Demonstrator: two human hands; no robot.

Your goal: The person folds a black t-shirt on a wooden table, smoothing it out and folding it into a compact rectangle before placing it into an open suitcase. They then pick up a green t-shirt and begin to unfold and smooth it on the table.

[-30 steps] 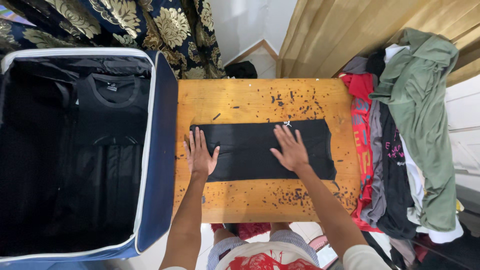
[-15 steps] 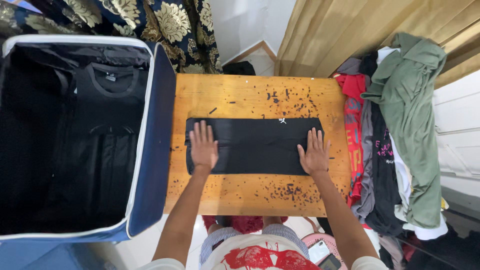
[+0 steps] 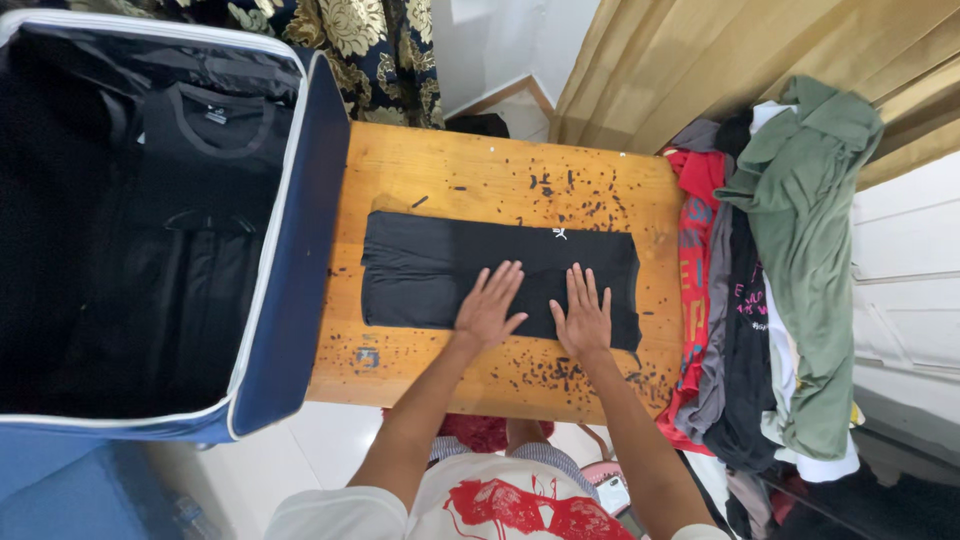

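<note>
Both hands (image 3: 535,312) flat, side by side, on folded black shirt (image 3: 440,265) — suitcase (image 3: 300,250) left, clothes pile (image 3: 780,270) right.

Suitcase (image 3: 290,250) cut off at left edge; clothes pile (image 3: 790,300) runs off the bottom.

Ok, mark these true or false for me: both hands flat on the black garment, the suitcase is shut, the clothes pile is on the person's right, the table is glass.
1. Both hands, left hand and right hand, lie flat on the folded black garment. True.
2. The suitcase is shut. False: it lies open, with a black shirt inside.
3. The clothes pile lies at the person's right. True.
4. The table is glass. False: it is wood, speckled with dark spots.
</note>
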